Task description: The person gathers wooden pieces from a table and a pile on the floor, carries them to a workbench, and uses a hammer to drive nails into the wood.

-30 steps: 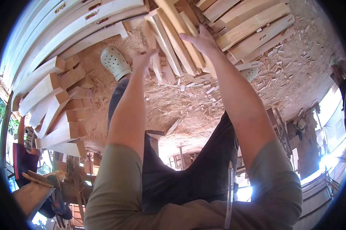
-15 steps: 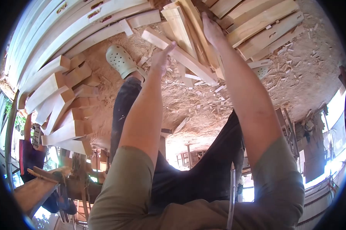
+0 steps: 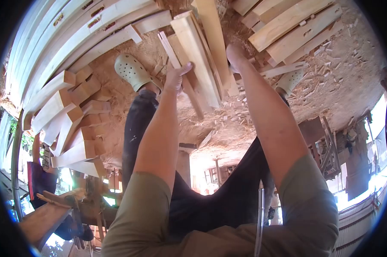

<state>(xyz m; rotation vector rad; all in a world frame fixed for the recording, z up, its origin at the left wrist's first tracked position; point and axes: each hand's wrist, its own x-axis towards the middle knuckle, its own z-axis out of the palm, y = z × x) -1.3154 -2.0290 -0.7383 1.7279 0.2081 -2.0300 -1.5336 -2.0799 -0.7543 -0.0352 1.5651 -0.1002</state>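
Left hand (image 3: 175, 79) pinched narrow pale wooden strip (image 3: 168, 49).
Right hand (image 3: 236, 58) was at long flat yellowish board (image 3: 212, 31); couldn't tell grip.

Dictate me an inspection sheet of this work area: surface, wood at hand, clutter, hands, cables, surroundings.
Surface: dirt floor, strewn with shavings.
Job's things: boards side by side between the hands; a thin strip leans alongside.
Clutter: wood chips around the right shoe.
Hands: left hand at the thin strip, right hand beside the boards; grips unclear.
Cables: none certain; clear strand by the shirt.
Surroundings: long planks and wood blocks, left.
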